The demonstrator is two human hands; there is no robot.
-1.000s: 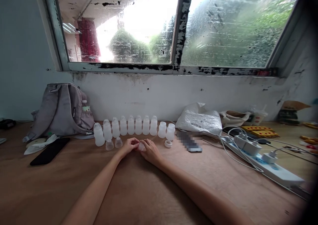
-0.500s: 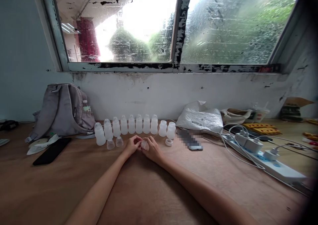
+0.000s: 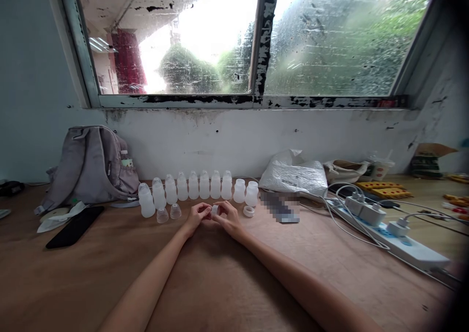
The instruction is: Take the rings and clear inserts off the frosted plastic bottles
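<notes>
My right hand (image 3: 229,218) grips a white bottle collar ring (image 3: 214,209), turned on its side. Close by on the left, the fingers of my left hand (image 3: 198,217) are pinched together near the ring; what they hold, if anything, is hidden. Behind my hands runs a curved row of several frosted baby bottles with clear caps (image 3: 204,185). At its right end stand two uncapped bottles (image 3: 239,191), with another white collar ring (image 3: 249,211) lying in front of them. Two clear dome caps (image 3: 162,216) rest on the table left of my hands.
A grey backpack (image 3: 91,166) and a black phone (image 3: 75,227) are on the left. To the right lie a partly pixelated phone (image 3: 289,219), a silver plastic bag (image 3: 296,173) and a white power strip (image 3: 421,256) with chargers and cables. A windowed wall stands behind.
The ring between my hands has turned, and its side now shows more plainly. My right fingers have shifted to hold it from the right. The bottles stay in place.
</notes>
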